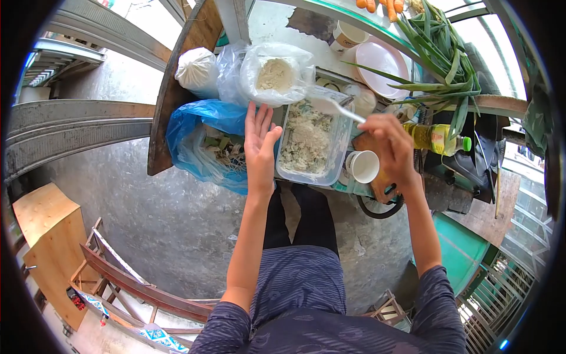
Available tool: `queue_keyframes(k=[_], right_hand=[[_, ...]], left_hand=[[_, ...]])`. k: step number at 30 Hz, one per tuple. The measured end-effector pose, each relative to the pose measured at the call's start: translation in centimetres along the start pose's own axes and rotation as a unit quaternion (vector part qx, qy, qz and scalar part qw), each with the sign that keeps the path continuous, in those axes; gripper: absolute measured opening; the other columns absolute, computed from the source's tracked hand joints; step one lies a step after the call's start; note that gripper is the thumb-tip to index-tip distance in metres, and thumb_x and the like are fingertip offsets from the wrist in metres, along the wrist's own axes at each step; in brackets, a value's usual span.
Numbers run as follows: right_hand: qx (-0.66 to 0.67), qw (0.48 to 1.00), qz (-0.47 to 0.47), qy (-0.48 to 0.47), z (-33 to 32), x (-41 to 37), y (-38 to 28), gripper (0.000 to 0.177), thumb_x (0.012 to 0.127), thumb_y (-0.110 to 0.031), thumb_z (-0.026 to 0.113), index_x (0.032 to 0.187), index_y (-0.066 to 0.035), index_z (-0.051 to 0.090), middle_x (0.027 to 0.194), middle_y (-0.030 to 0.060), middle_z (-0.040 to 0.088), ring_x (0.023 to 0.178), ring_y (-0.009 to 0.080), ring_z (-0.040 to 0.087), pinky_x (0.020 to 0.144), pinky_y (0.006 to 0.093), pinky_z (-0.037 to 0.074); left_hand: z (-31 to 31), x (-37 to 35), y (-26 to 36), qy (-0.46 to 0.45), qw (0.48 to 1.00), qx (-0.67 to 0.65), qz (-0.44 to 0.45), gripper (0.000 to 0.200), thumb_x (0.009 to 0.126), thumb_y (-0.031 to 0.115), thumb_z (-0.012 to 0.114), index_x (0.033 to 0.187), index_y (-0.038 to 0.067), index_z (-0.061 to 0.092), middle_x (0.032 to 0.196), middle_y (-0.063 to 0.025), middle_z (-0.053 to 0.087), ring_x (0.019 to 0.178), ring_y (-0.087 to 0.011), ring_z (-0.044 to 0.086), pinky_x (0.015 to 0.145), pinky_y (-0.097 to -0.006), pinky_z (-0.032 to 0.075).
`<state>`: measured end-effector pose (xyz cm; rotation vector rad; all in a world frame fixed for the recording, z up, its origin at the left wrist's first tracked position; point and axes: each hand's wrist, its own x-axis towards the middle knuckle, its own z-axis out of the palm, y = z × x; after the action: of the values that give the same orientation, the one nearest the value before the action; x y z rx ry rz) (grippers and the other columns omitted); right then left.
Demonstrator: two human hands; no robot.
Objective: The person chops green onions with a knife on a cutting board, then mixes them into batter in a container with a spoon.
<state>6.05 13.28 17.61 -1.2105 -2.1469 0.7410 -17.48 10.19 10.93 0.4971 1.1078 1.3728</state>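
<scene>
My right hand (391, 141) is closed around the handle of a white spoon (348, 112). The spoon's bowl is over the far end of a clear plastic container (285, 171), which holds pale flour (309, 138) with chopped green bits. Palm up and fingers stretched out, my left hand (261, 138) is beside the container's left wall. Its fingertips reach the lower edge of an opened plastic bag of flour (276, 75). A white paper cup (364, 167) stands right of the container, below my right hand.
A blue plastic bag (183, 133) with plant scraps sits at left, near a tied white bag (197, 69). Rightward are an oil bottle (433, 138) and a wooden board (372, 145). Green leaves (454, 65), carrots (389, 8) and a pink plate (382, 68) are farther back.
</scene>
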Motion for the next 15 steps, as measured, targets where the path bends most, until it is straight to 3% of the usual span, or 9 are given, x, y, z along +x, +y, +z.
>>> queue_keyframes(k=[3,5,8,11,15], right_hand=[[0.068,0.995,0.009,0.073,1.0,3.3,-0.2,0.02,0.099,-0.007,0.046,0.101,0.001,0.064,0.09,0.0108,0.062,0.085,0.0211,0.061,0.074,0.0298,0.048],[0.114,0.989,0.021,0.092,2.9,5.9,0.3,0.021,0.098,-0.012,0.049,0.103,0.002,0.065,0.09,0.0105,0.062,0.083,0.0207,0.059,0.075,0.0297,0.046],[0.13,0.983,0.125,-0.023,5.2,7.8,2.2,0.03,0.095,-0.021,0.057,0.116,0.001,0.06,0.088,0.0091,0.061,0.081,0.0204,0.057,0.075,0.0299,0.045],[0.046,0.989,0.136,-0.028,5.6,6.0,2.3,0.046,0.092,-0.025,0.062,0.133,-0.008,0.052,0.083,0.0017,0.053,0.071,0.0102,0.044,0.068,0.0253,0.041],[0.009,0.977,0.213,-0.015,2.4,1.8,2.4,0.052,0.088,-0.028,0.066,0.134,-0.011,0.048,0.091,0.0058,0.054,0.08,0.017,0.049,0.073,0.0304,0.043]], left_hand=[[0.1,-0.1,-0.3,-0.001,1.0,0.007,-0.002,0.069,0.089,0.004,0.052,0.149,-0.002,0.017,0.15,-0.0221,0.029,0.141,-0.0302,0.027,0.113,-0.0396,0.023],[0.2,-0.2,-0.6,-0.002,1.0,0.01,-0.003,0.068,0.09,0.005,0.052,0.148,-0.002,0.018,0.15,-0.0224,0.029,0.141,-0.0304,0.027,0.113,-0.039,0.024],[0.6,-0.5,-0.6,-0.001,1.0,0.019,-0.008,0.067,0.091,0.006,0.053,0.148,-0.002,0.019,0.15,-0.0227,0.029,0.141,-0.0304,0.027,0.113,-0.0382,0.026],[0.5,-1.2,-0.3,-0.005,0.999,0.046,-0.011,0.064,0.092,0.007,0.053,0.147,-0.002,0.021,0.149,-0.0227,0.03,0.14,-0.0302,0.028,0.112,-0.0379,0.026],[-1.0,-2.4,-0.3,-0.011,0.993,0.12,0.0,0.057,0.093,0.011,0.053,0.145,-0.001,0.03,0.145,-0.0199,0.038,0.137,-0.0273,0.035,0.111,-0.0364,0.028]])
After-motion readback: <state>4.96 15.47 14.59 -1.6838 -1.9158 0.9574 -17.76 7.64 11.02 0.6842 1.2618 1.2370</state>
